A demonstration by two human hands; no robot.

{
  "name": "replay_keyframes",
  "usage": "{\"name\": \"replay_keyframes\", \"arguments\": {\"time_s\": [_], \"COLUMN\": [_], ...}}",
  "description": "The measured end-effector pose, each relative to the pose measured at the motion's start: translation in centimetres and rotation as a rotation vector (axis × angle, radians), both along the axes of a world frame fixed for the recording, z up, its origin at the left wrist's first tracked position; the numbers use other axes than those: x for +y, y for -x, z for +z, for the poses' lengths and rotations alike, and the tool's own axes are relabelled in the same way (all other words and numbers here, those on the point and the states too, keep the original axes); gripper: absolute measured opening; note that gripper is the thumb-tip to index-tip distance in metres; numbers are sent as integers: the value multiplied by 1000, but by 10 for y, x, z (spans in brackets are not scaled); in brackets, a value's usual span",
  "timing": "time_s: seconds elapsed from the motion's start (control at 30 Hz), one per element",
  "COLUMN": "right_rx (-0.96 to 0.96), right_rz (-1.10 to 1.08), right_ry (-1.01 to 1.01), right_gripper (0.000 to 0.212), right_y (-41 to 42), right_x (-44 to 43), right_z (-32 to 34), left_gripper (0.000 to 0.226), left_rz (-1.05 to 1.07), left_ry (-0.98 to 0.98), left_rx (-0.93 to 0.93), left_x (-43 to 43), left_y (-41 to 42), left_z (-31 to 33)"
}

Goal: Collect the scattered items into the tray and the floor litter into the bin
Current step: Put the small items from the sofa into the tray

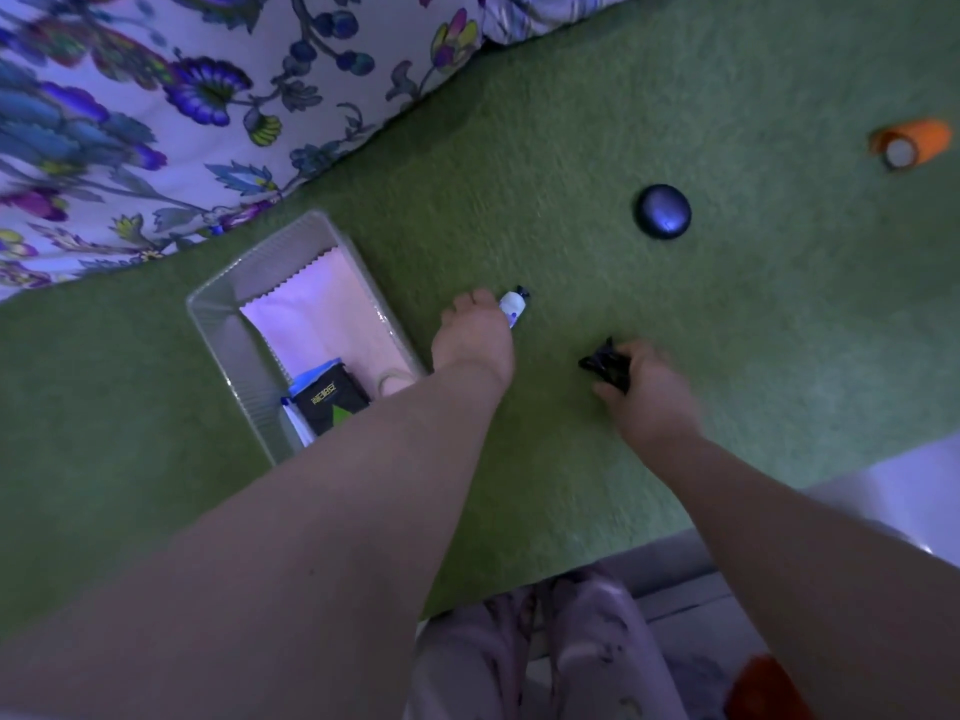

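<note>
Most of the view is taken up by a green carpet [675,96]. From nine to twelve o'clock it is overlapped by flowered bedding [130,122], printed in blue, purple and yellow on white. At six o'clock pale trousers [587,641] are seen below the carpet's edge.

A clear, ribbed, oblong tray [208,324] is set on the carpet just left of centre, its long side running from eleven to five o'clock. A pink cloth [317,319] with a zigzag edge is spread on its floor. A black packet [330,402] is laid on the cloth at the tray's five o'clock end.

The left hand [475,340] is held low over the carpet just beside the tray, at its three o'clock. The right hand [644,392] is at four o'clock from the left one, apart from it, and is somewhat blurred.

A dark round disc [664,211] lies on the carpet at twelve o'clock from the right hand, well apart from it. An orange roll [914,142] lies on its side at two o'clock in the view, near the edge.

A crumpled black wad [602,363] is gripped in the curled fingers of the right hand, at its ten o'clock. A small white tube [513,306] with a dark cap is pinched in the left hand's fingertips and juts out toward one o'clock. Whether either is touching the carpet cannot be told.
</note>
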State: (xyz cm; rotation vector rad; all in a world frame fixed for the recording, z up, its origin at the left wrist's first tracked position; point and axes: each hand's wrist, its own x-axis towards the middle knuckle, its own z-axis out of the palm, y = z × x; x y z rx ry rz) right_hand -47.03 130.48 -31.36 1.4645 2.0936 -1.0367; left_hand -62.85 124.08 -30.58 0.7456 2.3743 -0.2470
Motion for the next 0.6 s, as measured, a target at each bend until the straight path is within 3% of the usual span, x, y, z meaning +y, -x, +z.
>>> {"name": "replay_keyframes", "arguments": {"time_s": [0.17, 0.3, 0.47, 0.6], "right_rx": [1, -2, -28, 4], "right_rz": [-8, -56, -97, -30], "right_ry": [-1, 17, 49, 84], "right_gripper": [44, 42, 46, 48], "right_y": [7, 1, 10, 35], "right_x": [0, -2, -19, -44], "right_z": [-5, -4, 16, 39], "left_gripper": [36, 25, 29, 29], "left_rz": [-56, -141, -15, 144], "left_ry": [23, 18, -195, -256], "left_rx": [75, -8, -89, -26], "left_x": [3, 4, -17, -59], "left_y": [-4, -9, -12, 1], "left_z": [-6, 1, 38, 68]}}
